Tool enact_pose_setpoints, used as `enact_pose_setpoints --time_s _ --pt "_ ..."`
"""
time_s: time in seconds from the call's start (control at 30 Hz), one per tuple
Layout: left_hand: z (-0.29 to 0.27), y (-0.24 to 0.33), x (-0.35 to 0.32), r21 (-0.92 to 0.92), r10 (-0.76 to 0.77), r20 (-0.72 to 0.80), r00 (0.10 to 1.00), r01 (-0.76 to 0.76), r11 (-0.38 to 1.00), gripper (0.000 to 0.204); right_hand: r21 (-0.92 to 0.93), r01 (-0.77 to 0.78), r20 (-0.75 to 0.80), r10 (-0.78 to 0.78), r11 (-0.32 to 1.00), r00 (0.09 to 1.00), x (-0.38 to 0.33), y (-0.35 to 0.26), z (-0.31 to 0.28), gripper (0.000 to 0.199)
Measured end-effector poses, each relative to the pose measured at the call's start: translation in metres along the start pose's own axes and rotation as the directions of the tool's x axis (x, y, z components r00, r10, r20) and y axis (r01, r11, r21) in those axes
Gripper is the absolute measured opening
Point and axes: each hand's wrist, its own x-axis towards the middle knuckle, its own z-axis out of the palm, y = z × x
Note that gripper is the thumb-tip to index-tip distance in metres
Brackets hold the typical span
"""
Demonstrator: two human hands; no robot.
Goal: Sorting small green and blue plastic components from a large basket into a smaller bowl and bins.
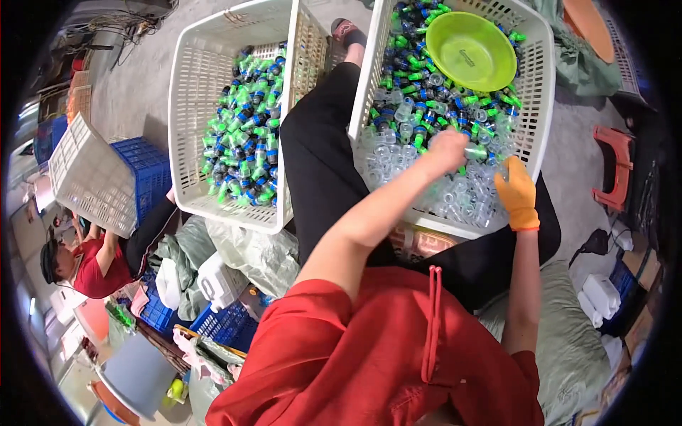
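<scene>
My bare left hand (pixel 447 151) is closed, with a small green-and-clear plastic bottle (pixel 475 151) sticking out from its fingers to the right. Beside it, my right hand (pixel 516 193) wears an orange glove and has its fingers curled; what they hold, if anything, is hard to make out. Both hands are over a white slatted crate (pixel 545 92). Clear plastic cups (pixel 394 160) fill its near part, with small green, blue and black bottles (pixel 408 64) farther back. A lime-green basin (pixel 471 53) rests on the pile at the far side.
Left of my leg stands a second white crate (pixel 186 106) holding similar small bottles (pixel 245 135). At far left, another person (pixel 106 266) holds a white crate (pixel 96 174) near a blue one (pixel 145 167). A red plastic stool (pixel 613 169) lies at right, near stuffed sacks (pixel 565 330).
</scene>
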Motion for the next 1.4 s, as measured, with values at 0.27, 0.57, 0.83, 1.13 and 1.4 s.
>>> enact_pose_setpoints --time_s 0.27,0.57,0.83,1.13,1.4 --pt "-0.063 0.006 -0.048 -0.272 -0.410 0.040 0.911 0.405 0.873 0.030 0.777 -0.048 -0.083 0.177 0.627 0.981 -0.050 -0.076 -0.033 0.030" --pt "-0.003 -0.017 0.011 0.103 -0.093 -0.465 0.880 0.159 0.982 0.010 0.596 -0.087 0.056 0.066 0.798 0.996 -0.054 -0.073 -0.011 0.028" --pt "0.038 -0.027 0.027 0.063 -0.138 -0.554 0.821 0.207 0.976 0.022 0.689 -0.015 0.124 -0.097 0.725 0.988 -0.025 -0.057 0.004 0.030" --pt "-0.087 0.029 -0.092 -0.663 -0.166 0.086 0.982 0.180 0.727 0.029 0.818 -0.030 0.051 -0.021 0.574 0.998 0.034 -0.127 -0.074 0.034" --pt "-0.137 0.044 -0.131 -0.921 -0.286 0.377 0.881 0.388 -0.021 0.016 0.540 0.395 0.027 -0.485 0.743 0.874 0.002 -0.180 -0.087 0.039"
